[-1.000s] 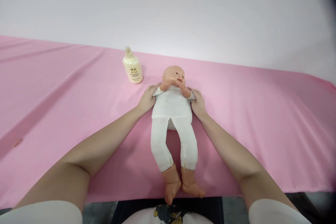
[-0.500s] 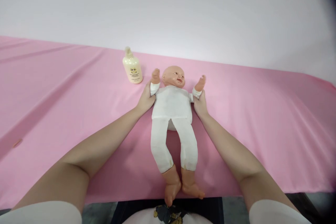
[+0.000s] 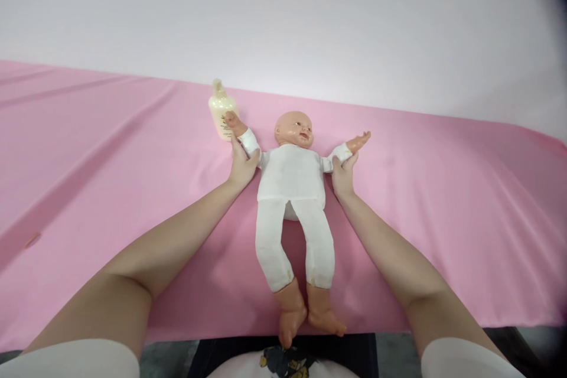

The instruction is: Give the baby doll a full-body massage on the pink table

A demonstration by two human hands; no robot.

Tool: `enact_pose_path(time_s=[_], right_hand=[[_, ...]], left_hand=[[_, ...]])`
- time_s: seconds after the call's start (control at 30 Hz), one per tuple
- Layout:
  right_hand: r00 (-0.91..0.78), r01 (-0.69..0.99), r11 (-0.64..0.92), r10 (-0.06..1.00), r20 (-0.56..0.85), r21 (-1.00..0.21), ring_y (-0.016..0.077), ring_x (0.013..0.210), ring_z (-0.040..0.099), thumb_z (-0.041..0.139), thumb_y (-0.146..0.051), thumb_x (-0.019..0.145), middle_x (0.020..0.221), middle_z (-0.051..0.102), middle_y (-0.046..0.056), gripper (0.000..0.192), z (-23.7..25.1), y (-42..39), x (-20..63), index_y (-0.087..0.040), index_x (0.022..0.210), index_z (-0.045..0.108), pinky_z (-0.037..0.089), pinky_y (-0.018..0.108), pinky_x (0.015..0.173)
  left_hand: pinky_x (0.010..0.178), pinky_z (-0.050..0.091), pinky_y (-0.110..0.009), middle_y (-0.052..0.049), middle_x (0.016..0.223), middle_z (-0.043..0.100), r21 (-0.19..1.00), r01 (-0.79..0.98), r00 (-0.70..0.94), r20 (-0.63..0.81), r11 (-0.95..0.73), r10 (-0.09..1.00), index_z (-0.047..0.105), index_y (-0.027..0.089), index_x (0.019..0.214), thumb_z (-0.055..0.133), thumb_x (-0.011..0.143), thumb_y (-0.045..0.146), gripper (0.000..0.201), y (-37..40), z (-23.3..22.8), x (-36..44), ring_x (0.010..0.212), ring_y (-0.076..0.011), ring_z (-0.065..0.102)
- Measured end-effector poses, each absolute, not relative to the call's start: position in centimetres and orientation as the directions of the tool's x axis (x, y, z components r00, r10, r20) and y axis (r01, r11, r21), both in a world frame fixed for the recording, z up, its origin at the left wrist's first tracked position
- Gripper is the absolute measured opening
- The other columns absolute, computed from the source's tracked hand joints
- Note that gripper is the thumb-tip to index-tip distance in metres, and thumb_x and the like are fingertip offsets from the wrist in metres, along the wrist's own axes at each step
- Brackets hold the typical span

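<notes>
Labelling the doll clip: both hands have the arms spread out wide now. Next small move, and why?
Probably bring both doll arms back in toward the chest. The left hand and right hand each grip a sleeve of the doll, and its arms look fully spread. The doll's hand on the left already overlaps the lotion bottle in view, so going wider might knock it.

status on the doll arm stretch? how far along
Done: doll lies face up on the pink cloth, both arms spread out sideways. In hand: left hand and right hand each grip a sleeve near the wrist. Untouched: legs lie straight, and the lotion bottle stands capped behind the doll's hand.
</notes>
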State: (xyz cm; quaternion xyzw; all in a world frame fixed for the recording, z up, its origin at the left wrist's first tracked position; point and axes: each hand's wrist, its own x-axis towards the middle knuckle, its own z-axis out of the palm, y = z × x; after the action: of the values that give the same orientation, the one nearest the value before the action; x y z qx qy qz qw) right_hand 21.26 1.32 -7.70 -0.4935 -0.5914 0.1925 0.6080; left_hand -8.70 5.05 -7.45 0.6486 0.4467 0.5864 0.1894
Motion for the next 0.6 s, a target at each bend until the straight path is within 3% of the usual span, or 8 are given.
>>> enact_pose_path(time_s=[0.1, 0.2, 0.43, 0.6], right_hand=[[0.175, 0.384, 0.432, 0.834, 0.524, -0.816, 0.0218, 0.14, 0.042, 0.045, -0.03, 0.093, 0.148, 0.045, 0.011, 0.057, -7.5, 0.9, 20.7, -0.026, 0.148, 0.035, 0.035, 0.05, 0.121], [0.066, 0.472, 0.447, 0.841, 0.536, -0.76, 0.021, 0.137, 0.045, 0.041, -0.019, 0.089, 0.138, 0.052, 0.009, 0.046, -7.6, 0.9, 20.4, -0.025, 0.133, 0.056, 0.032, 0.048, 0.123], [0.005, 0.508, 0.467, 0.839, 0.545, -0.724, 0.02, 0.133, 0.048, 0.038, -0.01, 0.083, 0.134, 0.054, 0.008, 0.054, -7.5, 1.0, 20.6, -0.025, 0.129, 0.061, 0.035, 0.047, 0.123], [0.053, 0.47, 0.432, 0.856, 0.513, -0.769, 0.0224, 0.13, 0.05, 0.043, -0.022, 0.09, 0.135, 0.056, 0.01, 0.043, -6.5, 0.2, 20.0, -0.024, 0.131, 0.055, 0.037, 0.048, 0.119]], left_hand=[[0.119, 0.033, -0.05, -0.014, 0.147, 0.046, 0.667, 0.446, 0.079, 0.634, -0.596, 0.769, 0.027, 0.024, 0.154, 0.052, 0.092, 0.023, 0.067, 4.6, -7.1, -8.6, 0.139, -0.0281, 0.043], [0.116, 0.037, -0.05, -0.012, 0.139, 0.053, 0.546, 0.539, 0.267, 0.611, -0.641, 0.745, 0.046, 0.022, 0.148, 0.043, 0.086, 0.009, 0.063, 4.0, -6.7, -8.3, 0.13, -0.0267, 0.049], [0.113, 0.04, -0.046, -0.012, 0.134, 0.053, 0.485, 0.59, 0.304, 0.607, -0.645, 0.734, 0.051, 0.019, 0.146, 0.037, 0.077, 0.0, 0.072, 3.7, -6.5, -8.2, 0.127, -0.0244, 0.051], [0.115, 0.038, -0.049, -0.012, 0.135, 0.054, 0.532, 0.553, 0.269, 0.614, -0.641, 0.742, 0.045, 0.019, 0.147, 0.041, 0.08, 0.003, 0.069, 3.8, -6.7, -8.1, 0.128, -0.0259, 0.05]])
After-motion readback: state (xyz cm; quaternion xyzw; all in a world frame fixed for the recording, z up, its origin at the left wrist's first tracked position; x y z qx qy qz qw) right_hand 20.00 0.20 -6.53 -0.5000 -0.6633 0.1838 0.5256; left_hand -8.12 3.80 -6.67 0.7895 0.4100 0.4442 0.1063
